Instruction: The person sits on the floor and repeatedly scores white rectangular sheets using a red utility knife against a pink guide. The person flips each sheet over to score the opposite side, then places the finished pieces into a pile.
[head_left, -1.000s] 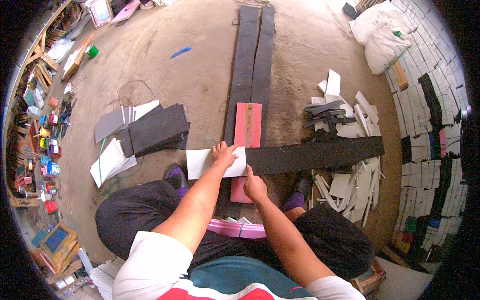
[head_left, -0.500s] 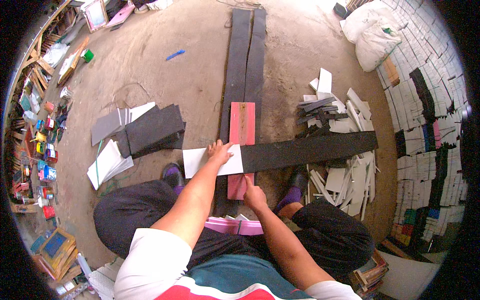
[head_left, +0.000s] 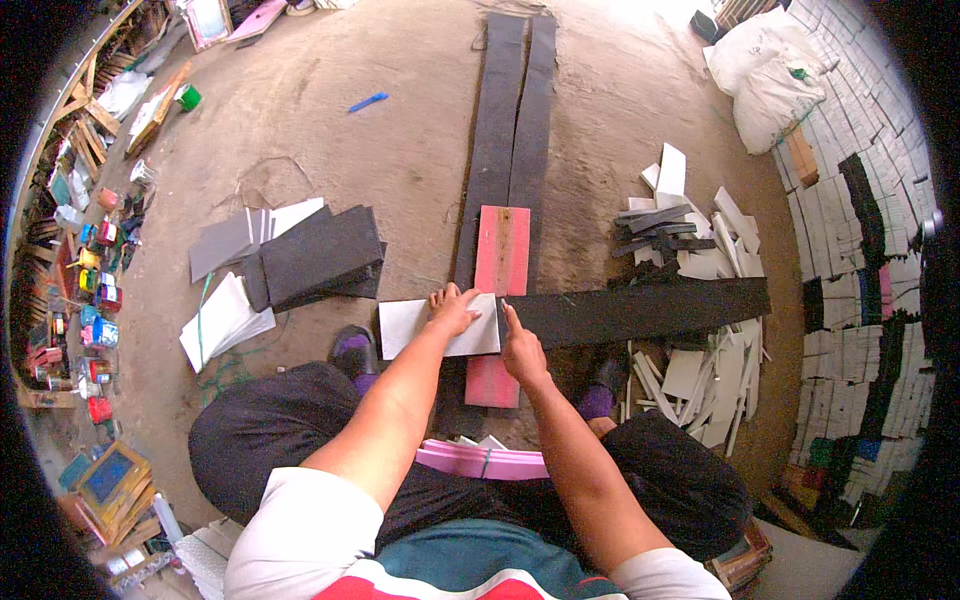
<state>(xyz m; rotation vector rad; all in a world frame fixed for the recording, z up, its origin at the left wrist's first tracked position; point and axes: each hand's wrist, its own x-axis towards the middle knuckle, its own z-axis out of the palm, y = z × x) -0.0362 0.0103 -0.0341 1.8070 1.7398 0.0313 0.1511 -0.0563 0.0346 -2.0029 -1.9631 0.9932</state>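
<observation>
A white rectangular sheet (head_left: 408, 328) lies across a pink board (head_left: 487, 250) that has a worn brown streak along its middle. My left hand (head_left: 456, 312) presses down on the sheet with fingers spread. Along the sheet's right edge, my right hand (head_left: 523, 352) is curled, its index finger stretched toward the far corner. Whatever sits inside that grip is too small or hidden to make out. From this edge a long black strip (head_left: 640, 310) runs off to the right. Beneath the pink board, long dark boards (head_left: 495, 120) stretch away across the floor.
Stacked black sheets (head_left: 320, 258) and white sheets (head_left: 225, 318) lie left. White and black offcuts (head_left: 690, 370) are heaped right. A bundle of pink strips (head_left: 480, 460) rests between my legs. A blue pen-like object (head_left: 368, 102) lies farther off. Piled white blocks (head_left: 850, 230) line the right side.
My right hand has moved from the near end of the white sheet's right edge up to its far end. My left hand stays on the sheet. The whole view has shifted slightly.
</observation>
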